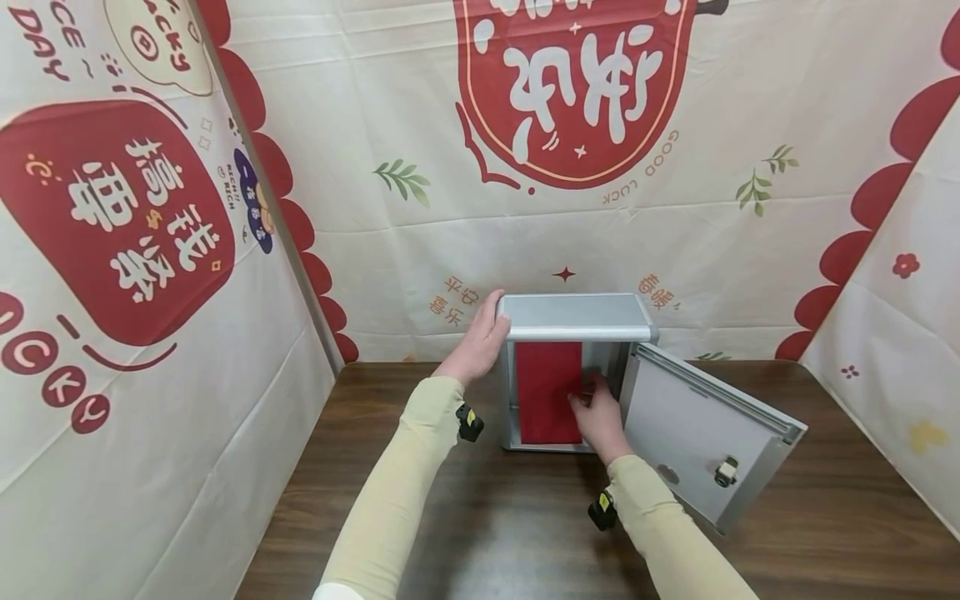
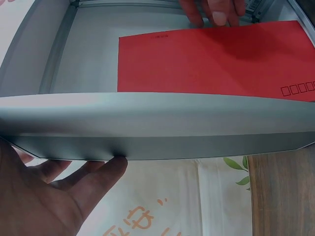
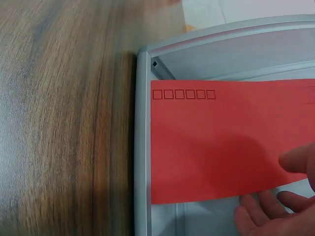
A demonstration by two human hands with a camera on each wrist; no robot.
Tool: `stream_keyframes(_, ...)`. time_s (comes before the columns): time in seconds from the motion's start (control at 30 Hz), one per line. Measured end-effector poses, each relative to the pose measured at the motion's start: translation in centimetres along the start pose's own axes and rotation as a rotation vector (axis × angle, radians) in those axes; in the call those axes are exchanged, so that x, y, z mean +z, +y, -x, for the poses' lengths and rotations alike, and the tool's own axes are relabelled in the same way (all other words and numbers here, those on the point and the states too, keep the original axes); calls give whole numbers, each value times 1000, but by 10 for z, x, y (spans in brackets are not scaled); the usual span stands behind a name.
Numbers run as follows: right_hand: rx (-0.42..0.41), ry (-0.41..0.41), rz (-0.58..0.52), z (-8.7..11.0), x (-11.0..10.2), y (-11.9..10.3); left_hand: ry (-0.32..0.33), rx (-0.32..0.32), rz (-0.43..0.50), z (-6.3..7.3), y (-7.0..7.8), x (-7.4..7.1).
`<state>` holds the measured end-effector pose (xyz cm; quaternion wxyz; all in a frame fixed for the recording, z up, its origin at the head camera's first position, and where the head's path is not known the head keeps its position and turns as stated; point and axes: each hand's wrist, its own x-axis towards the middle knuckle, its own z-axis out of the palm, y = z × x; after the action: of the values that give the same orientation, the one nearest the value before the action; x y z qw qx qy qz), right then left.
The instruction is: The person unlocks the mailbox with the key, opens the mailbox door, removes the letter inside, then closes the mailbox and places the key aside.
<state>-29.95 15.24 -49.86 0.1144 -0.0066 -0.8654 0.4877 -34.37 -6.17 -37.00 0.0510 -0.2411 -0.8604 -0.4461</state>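
A silver metal box (image 1: 573, 315) with a hinged door stands upright on the table, its front facing me. My left hand (image 1: 480, 342) holds its upper left corner; in the left wrist view the fingers (image 2: 98, 184) lie along the edge of the top panel. Inside, a red envelope (image 1: 549, 392) stands on end toward the left side. My right hand (image 1: 602, 417) reaches into the box at the envelope's right edge. In the right wrist view its thumb (image 3: 295, 160) is over the envelope's face, apart from the other fingers (image 3: 261, 209), whose tips are right at the edge.
The box door (image 1: 705, 425) hangs wide open to the right, with a lock (image 1: 726, 472) on its inner face. Brown wood-grain table (image 1: 390, 483) lies under the box. Printed cloth (image 1: 360, 250) hangs behind and along both sides.
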Motion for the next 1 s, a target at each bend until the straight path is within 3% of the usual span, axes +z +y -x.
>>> stream_keyframes(0.3, -46, 80, 30, -1, 5, 6, -16, -20, 1, 2, 1, 0)
stream_keyframes(0.57, -76, 117, 42, -3, 7, 10, -6, 7, 7, 0, 0, 1)
stream_keyframes(1.0, -82, 129, 38, -1, 9, 11, 2, 9, 0, -1, -1, 1)
